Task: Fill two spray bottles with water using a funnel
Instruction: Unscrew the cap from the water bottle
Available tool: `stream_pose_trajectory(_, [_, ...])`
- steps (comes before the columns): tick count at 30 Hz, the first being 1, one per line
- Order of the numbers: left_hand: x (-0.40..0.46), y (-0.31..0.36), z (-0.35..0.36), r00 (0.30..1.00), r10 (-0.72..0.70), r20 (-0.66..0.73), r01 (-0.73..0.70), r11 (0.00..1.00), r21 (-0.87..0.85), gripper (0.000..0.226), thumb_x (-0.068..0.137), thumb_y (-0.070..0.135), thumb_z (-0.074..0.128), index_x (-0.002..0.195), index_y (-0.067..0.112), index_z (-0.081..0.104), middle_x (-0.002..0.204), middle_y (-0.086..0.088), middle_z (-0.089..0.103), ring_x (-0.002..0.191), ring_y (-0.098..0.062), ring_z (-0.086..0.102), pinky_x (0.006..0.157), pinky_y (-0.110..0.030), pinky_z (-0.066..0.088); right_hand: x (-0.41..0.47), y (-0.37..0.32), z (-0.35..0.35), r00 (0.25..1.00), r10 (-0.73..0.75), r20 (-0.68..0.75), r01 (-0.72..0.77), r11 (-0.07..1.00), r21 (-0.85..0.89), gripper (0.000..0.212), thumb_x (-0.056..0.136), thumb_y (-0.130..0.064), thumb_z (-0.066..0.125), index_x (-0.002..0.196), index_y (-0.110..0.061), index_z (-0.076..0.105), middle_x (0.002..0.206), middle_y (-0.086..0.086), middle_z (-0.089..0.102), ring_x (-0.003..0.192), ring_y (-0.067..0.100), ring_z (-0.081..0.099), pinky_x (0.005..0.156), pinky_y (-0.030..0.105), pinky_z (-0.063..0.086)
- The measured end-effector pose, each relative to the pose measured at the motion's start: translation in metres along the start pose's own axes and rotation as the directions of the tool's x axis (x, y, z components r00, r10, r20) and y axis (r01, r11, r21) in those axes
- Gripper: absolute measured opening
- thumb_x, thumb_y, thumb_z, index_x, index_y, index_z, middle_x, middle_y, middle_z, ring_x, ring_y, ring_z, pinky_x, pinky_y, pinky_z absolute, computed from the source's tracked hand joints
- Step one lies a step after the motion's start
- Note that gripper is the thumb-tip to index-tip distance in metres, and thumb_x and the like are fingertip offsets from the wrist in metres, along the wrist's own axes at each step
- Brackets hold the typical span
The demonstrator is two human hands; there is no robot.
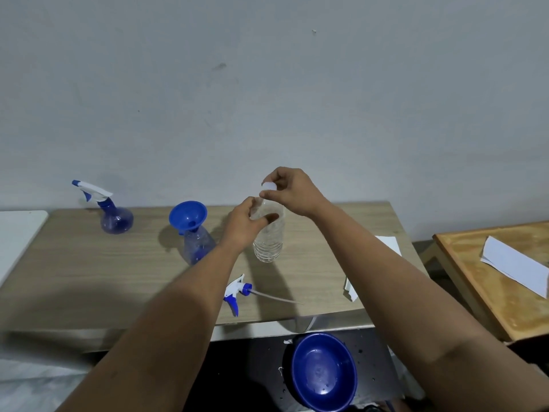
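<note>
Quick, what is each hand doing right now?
Left hand: grips the neck of the clear water bottle.
Right hand: pinches the white cap above the bottle's mouth.

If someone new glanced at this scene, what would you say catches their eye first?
Probably the two hands meeting mid-table: the left hand grips the clear water bottle near its shoulder while the right hand pinches its white cap at the top. Just left, a blue funnel sits in an open spray bottle, whose detached trigger head lies nearer the front edge.
</note>
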State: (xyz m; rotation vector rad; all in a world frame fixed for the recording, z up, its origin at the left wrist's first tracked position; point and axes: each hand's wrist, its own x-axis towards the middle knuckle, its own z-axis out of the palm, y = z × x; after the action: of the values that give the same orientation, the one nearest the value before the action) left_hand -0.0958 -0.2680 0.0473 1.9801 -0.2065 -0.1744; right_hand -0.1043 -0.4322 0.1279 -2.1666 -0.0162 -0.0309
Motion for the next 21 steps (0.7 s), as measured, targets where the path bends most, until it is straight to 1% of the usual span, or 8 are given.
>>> stream_pose_trajectory(1, [0.000, 0.000, 0.000, 1.000, 0.004, -0.002, -0.004, 1.000, -0.003, 0.049, 0.077, 0.045, 0.084, 0.114, 0.020, 0.063, 0.102, 0.007, 0.064, 0.097, -0.011, 0.058, 0.080, -0.022, 0.043, 0.001, -0.001, -0.002, 0.999, -0.002, 0.048, 0.002, 1.000, 0.007, 0.026, 0.081, -0.022, 0.086, 0.102, -0.019, 0.072, 0.102, 0.001, 0.077, 0.099, 0.020, 0.074, 0.096, 0.044, 0.059])
stream_pose_trajectory(3, [-0.001, 0.001, 0.001, 1.000, -0.007, 0.001, 0.007, 1.000, -0.006, 0.048, 0.078, 0.044, 0.084, 0.113, 0.020, 0.063, 0.103, 0.009, 0.064, 0.096, -0.010, 0.058, 0.079, -0.023, 0.044, 0.001, -0.004, -0.003, 0.998, 0.024, 0.065, -0.024, 1.000, -0.012, 0.035, 0.080, -0.025, 0.088, 0.110, -0.020, 0.071, 0.106, 0.000, 0.077, 0.100, 0.018, 0.073, 0.095, 0.039, 0.060])
stream_pose_trajectory(6, [-0.002, 0.003, 0.002, 1.000, -0.021, 0.014, 0.021, 0.999, -0.033, 0.057, 0.077, 0.045, 0.084, 0.123, 0.021, 0.062, 0.119, 0.005, 0.067, 0.111, -0.013, 0.062, 0.093, -0.029, 0.050, 0.001, -0.004, -0.001, 0.998, 0.034, -0.058, -0.035, 0.999, -0.016, 0.035, 0.076, -0.029, 0.093, 0.097, -0.012, 0.072, 0.098, 0.002, 0.078, 0.093, 0.017, 0.074, 0.083, 0.031, 0.059])
stream_pose_trajectory(10, [-0.002, 0.003, 0.001, 1.000, -0.021, 0.016, 0.021, 1.000, -0.023, 0.053, 0.078, 0.043, 0.084, 0.121, 0.022, 0.062, 0.118, 0.006, 0.065, 0.112, -0.014, 0.061, 0.091, -0.027, 0.048, 0.005, -0.002, -0.009, 0.999, 0.022, 0.035, -0.023, 0.999, 0.024, 0.026, 0.078, -0.020, 0.091, 0.099, -0.014, 0.077, 0.102, 0.008, 0.079, 0.099, 0.026, 0.075, 0.095, 0.042, 0.060])
stream_pose_trajectory(12, [-0.001, 0.003, 0.001, 1.000, -0.023, 0.015, 0.024, 0.999, -0.028, 0.054, 0.078, 0.043, 0.084, 0.123, 0.021, 0.062, 0.123, 0.005, 0.065, 0.116, -0.013, 0.060, 0.092, -0.026, 0.046, 0.004, -0.003, -0.011, 0.999, 0.033, 0.025, -0.033, 0.999, 0.002, 0.033, 0.076, -0.025, 0.094, 0.103, -0.014, 0.076, 0.098, 0.004, 0.077, 0.093, 0.022, 0.073, 0.086, 0.035, 0.060])
stream_pose_trajectory(15, [0.001, 0.001, 0.001, 0.999, -0.034, 0.011, 0.035, 0.999, -0.040, 0.059, 0.077, 0.043, 0.085, 0.126, 0.020, 0.062, 0.129, 0.006, 0.065, 0.120, -0.010, 0.059, 0.094, -0.023, 0.044, 0.003, -0.006, -0.010, 0.999, 0.024, -0.031, -0.027, 0.997, -0.073, 0.032, 0.074, -0.030, 0.095, 0.090, -0.012, 0.073, 0.083, -0.003, 0.071, 0.077, 0.013, 0.064, 0.070, 0.026, 0.052])
stream_pose_trajectory(18, [0.002, 0.000, 0.001, 1.000, -0.019, 0.015, 0.020, 0.999, -0.044, 0.058, 0.077, 0.042, 0.085, 0.124, 0.019, 0.063, 0.123, 0.006, 0.066, 0.116, -0.011, 0.061, 0.092, -0.023, 0.045, 0.006, -0.010, -0.016, 0.998, -0.020, 0.059, 0.027, 0.990, -0.136, 0.024, 0.082, -0.023, 0.090, 0.097, -0.010, 0.076, 0.092, 0.001, 0.076, 0.087, 0.021, 0.071, 0.081, 0.035, 0.059])
stream_pose_trajectory(21, [0.005, -0.002, 0.002, 1.000, -0.015, 0.019, 0.016, 0.999, -0.047, 0.058, 0.076, 0.040, 0.086, 0.124, 0.018, 0.063, 0.123, 0.005, 0.066, 0.117, -0.012, 0.061, 0.101, -0.029, 0.048, 0.008, -0.013, -0.027, 0.983, -0.035, 0.178, 0.070, 0.979, -0.193, 0.025, 0.090, -0.017, 0.080, 0.114, -0.011, 0.076, 0.109, 0.001, 0.076, 0.104, 0.019, 0.072, 0.092, 0.031, 0.057])
